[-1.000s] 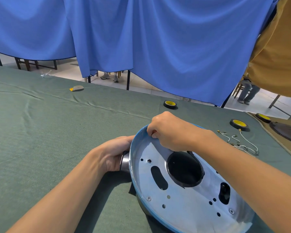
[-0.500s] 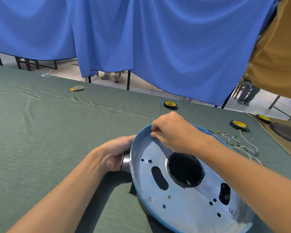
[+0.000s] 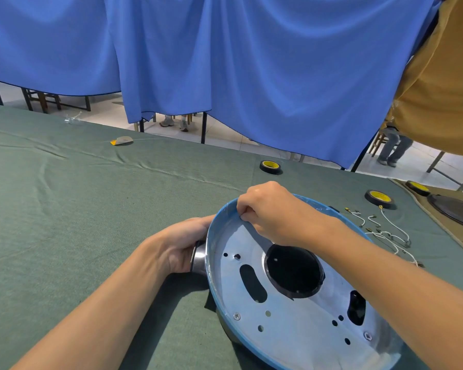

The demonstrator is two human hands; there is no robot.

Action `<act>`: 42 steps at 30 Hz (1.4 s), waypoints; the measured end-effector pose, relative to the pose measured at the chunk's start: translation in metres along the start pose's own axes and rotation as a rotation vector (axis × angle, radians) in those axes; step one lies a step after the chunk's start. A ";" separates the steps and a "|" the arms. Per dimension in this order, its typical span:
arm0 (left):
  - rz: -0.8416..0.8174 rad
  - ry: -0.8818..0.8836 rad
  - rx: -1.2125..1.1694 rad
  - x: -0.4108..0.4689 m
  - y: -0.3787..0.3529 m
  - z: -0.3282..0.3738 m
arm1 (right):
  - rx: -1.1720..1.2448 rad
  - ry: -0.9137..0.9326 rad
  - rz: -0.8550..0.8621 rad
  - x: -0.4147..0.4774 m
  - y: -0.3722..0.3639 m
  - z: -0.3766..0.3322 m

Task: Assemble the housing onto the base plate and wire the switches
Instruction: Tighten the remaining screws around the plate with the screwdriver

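Note:
A round silvery base plate (image 3: 292, 324) with a blue film-covered rim, several holes and a large black round opening lies tilted on the green table. My left hand (image 3: 182, 247) grips a dark metal housing part (image 3: 199, 257) sticking out at the plate's left side. My right hand (image 3: 270, 212) reaches over the plate and pinches the blue film at the far left of the rim. White wires with small terminals (image 3: 385, 231) lie on the cloth to the right of the plate.
Three black tape rolls with yellow cores (image 3: 270, 166) (image 3: 379, 198) (image 3: 417, 187) lie on the far side of the green cloth. A small yellow-grey scrap (image 3: 122, 140) lies far left. A dark round plate (image 3: 457, 212) sits at the right edge. Blue curtains hang behind.
My right hand has slid a little to the right and upward along the rim, still pinching the blue film. My left hand has stayed on the housing part.

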State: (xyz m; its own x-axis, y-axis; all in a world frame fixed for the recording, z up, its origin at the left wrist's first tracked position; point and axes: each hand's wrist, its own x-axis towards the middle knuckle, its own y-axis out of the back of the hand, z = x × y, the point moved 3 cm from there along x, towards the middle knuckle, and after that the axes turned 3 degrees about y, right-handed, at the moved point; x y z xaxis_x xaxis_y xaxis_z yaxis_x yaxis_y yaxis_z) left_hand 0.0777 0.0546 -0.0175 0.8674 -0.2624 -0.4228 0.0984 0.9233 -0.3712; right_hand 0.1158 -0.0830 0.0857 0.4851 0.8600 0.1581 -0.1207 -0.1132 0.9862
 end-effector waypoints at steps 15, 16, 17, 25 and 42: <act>0.058 0.029 -0.004 -0.006 -0.003 0.002 | -0.062 0.018 0.063 -0.001 -0.005 -0.002; 0.059 0.032 0.011 -0.007 -0.005 0.003 | -0.075 0.016 0.076 0.000 -0.006 -0.003; 0.060 0.033 0.017 -0.008 -0.006 0.003 | -0.094 0.016 0.087 0.000 -0.007 -0.003; 0.104 0.009 -0.018 -0.012 -0.011 0.005 | -0.027 0.004 0.094 -0.002 -0.008 0.000; 0.106 0.024 0.021 -0.012 -0.010 0.005 | -0.069 0.018 0.058 -0.001 -0.005 0.000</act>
State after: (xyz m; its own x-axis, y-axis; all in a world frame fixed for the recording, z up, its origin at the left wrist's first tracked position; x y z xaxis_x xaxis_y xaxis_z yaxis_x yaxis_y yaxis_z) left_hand 0.0683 0.0497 -0.0046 0.8616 -0.1691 -0.4786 0.0171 0.9520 -0.3056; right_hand 0.1160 -0.0833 0.0805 0.4599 0.8620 0.2133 -0.2079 -0.1290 0.9696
